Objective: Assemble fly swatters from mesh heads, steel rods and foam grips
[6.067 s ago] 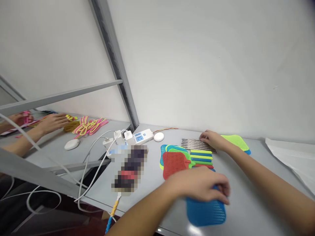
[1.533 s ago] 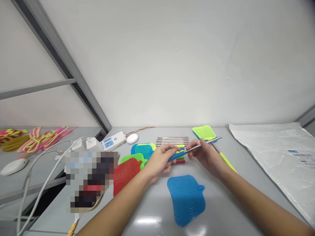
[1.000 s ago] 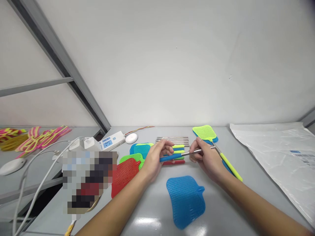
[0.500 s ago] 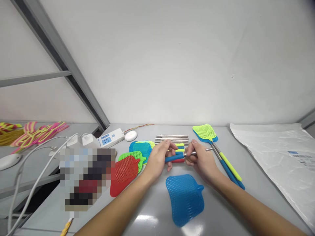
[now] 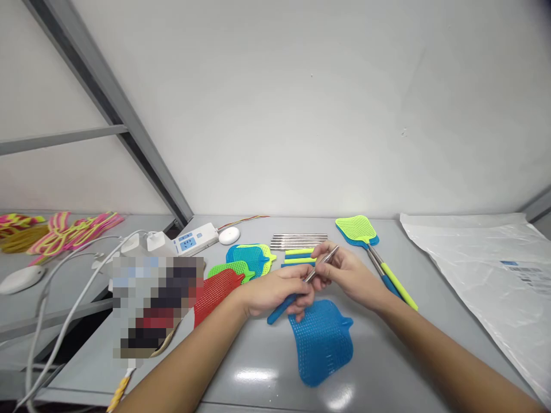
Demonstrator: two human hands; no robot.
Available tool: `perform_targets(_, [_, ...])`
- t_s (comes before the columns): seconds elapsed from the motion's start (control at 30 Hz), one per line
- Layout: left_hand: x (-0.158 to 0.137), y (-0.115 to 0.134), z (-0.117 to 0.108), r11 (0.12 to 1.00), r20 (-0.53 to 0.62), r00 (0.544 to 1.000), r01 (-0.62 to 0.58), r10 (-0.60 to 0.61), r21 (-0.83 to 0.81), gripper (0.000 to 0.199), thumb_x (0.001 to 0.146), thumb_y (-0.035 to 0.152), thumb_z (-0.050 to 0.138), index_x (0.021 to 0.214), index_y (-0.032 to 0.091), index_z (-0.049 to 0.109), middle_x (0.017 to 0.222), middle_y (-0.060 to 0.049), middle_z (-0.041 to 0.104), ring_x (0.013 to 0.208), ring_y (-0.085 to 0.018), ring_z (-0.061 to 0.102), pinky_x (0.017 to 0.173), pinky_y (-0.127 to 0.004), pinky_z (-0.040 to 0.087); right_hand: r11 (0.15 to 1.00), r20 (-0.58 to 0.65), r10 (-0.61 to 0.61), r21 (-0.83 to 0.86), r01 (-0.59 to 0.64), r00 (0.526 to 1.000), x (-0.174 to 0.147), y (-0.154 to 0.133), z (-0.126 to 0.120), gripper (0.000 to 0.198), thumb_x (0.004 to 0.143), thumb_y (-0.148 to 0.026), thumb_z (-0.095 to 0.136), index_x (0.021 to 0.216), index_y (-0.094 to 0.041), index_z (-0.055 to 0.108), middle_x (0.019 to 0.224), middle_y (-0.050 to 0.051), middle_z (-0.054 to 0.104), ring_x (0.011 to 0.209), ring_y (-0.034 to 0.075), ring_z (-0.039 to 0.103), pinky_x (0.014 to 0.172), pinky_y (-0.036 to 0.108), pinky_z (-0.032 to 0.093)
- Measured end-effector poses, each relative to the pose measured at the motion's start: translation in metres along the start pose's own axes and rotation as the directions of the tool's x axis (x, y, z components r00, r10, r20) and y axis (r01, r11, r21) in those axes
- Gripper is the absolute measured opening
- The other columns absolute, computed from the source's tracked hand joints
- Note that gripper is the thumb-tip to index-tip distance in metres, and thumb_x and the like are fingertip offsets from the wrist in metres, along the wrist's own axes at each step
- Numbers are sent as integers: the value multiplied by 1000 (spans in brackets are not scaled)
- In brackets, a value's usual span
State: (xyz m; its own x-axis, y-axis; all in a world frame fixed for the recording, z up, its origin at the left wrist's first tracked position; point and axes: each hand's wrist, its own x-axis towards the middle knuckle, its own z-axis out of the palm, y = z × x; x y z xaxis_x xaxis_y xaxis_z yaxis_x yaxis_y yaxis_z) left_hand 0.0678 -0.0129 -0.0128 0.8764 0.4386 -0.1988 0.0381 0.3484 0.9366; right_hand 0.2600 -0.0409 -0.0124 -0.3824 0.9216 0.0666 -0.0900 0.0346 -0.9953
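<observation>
My left hand is closed around a blue handle that has a metal rod coming out of its upper end. The fingers of my right hand pinch that rod, which tilts up to the right. Just below the hands, a loose blue fly swatter head lies flat on the grey table. Left of my hands lie a red swatter head, a green one and overlapping blue and yellow ones. Yellow and blue handles lie behind my hands, close to a row of metal rods.
Two assembled fly swatters lie at the right, beside a large white plastic bag. A power strip, a round white device and white cables are at the left. Striped pink and yellow cords lie farther left.
The blue handle and rod have swung from nearly level to a steep tilt, rod end up. My left hand has come lower and nearer; my right hand has shifted slightly along the rod.
</observation>
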Motion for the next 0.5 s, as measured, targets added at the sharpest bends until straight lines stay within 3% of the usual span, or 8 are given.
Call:
perform_targets(0.07, [0,-1,-3,983,-16,1000,-18,16,-181,10,78,11,47,84,19,48,55,8,37,42,-5,30,53,-24,43,996,30,20,-89,-18,999,-3,-2,0,26,81,-35,65,97,-21,50,75,-2,60,71,13,55,64,26,42])
perform_targets(0.13, [-1,2,-9,948,-9,999,-46,45,-316,5,79,14,44,80,18,47,52,8,32,39,-5,23,45,-21,39,954,87,95,-294,-66,992,-7,-3,-1,29,76,-39,70,92,-21,54,76,-2,56,70,13,51,61,25,40])
perform_targets(0.2, [-2,7,-15,914,8,998,-55,64,-402,15,87,25,40,76,18,47,52,8,30,37,-5,18,37,-18,33,835,132,182,-544,-82,974,-12,-3,-1,37,69,-45,74,92,-21,57,78,-2,55,69,14,50,60,25,39])
perform_targets(0.27, [-5,11,-19,895,19,998,-49,64,-444,29,92,38,35,74,19,48,52,7,30,36,-5,16,32,-17,29,695,166,200,-719,-20,966,-16,0,1,52,61,-48,79,101,-22,59,90,1,57,80,18,52,67,28,41])
perform_targets(0.37, [-6,12,-20,881,19,998,-50,67,-470,34,94,39,34,71,18,48,53,6,31,36,-5,19,29,-16,31,572,221,168,-816,88,961,-20,7,6,71,52,-49,82,113,-23,56,110,6,54,101,26,49,82,33,41])
perform_targets(0.5, [-3,7,-19,874,18,997,-61,80,-482,26,89,24,36,67,16,48,57,4,34,39,-7,28,30,-19,40,549,217,216,-834,66,952,-19,14,10,69,50,-47,82,109,-22,55,111,6,53,99,25,50,79,31,42])
